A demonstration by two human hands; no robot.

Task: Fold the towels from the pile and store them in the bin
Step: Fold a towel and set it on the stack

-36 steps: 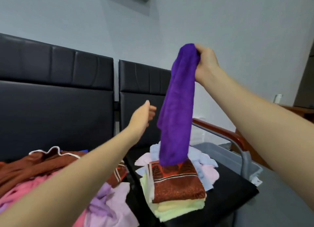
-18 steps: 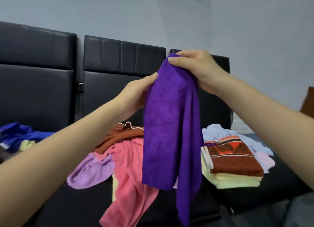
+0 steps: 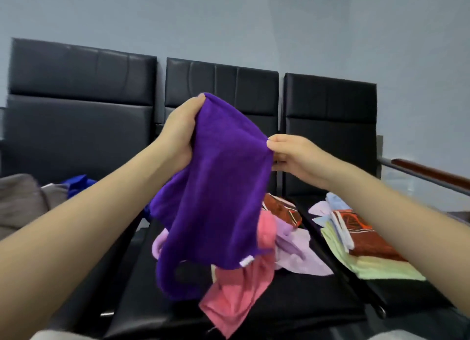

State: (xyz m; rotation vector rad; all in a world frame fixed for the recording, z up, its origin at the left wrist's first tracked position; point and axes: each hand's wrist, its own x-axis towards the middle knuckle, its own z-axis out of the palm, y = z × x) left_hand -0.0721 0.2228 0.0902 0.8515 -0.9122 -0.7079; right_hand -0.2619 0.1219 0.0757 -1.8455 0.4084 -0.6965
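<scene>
Head view, purple towel [image 3: 216, 187] pinched between fingers [image 3: 273, 145]

A purple towel [image 3: 216, 194] is held up in the air above the seats, gripped at its top edge by the left hand [image 3: 178, 133] and pinched at the right corner by the right hand [image 3: 292, 156]. It hangs crumpled and unfolded, with a small white tag at its lower right edge. Beneath it, a loose pile of towels [image 3: 267, 258] is spread on the middle seat: pink, lilac and a brown patterned one. To the right, a stack of folded towels [image 3: 366, 253] is seen, topped by 1 brown-and-orange patterned towel over pale green ones.
</scene>
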